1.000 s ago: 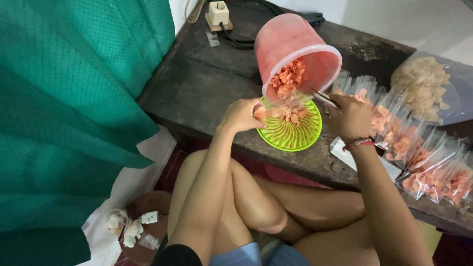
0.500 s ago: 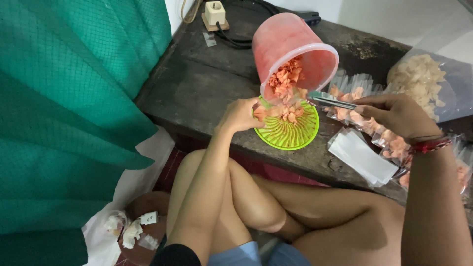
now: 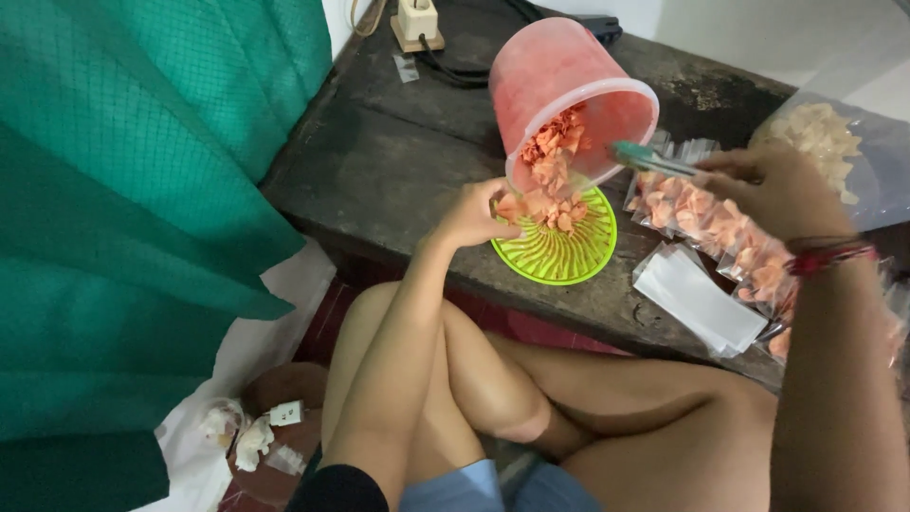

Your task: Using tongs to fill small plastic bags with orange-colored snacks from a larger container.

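A pink plastic bucket (image 3: 559,81) lies tipped on the dark wooden table (image 3: 398,161), and orange chips (image 3: 550,156) spill from its mouth onto a lime-green ribbed lid (image 3: 564,251). My left hand (image 3: 472,216) rests at the lid's left edge, its fingers closed on some of the chips. My right hand (image 3: 773,190) is raised at the right and grips a thin teal-handled tool (image 3: 649,159) that points toward the bucket's mouth. Red string bands circle that wrist.
Several small clear bags filled with chips (image 3: 706,223) lie right of the lid, with a stack of empty clear bags (image 3: 701,303) nearer me. A big bag of pale chips (image 3: 825,142) sits far right. A power strip (image 3: 417,21), green cloth (image 3: 123,190) and crumpled tissue (image 3: 237,436) are around.
My right hand has pulled back from the lid, moving right and up with the tool. The left hand has stayed at the lid's edge among the chips.
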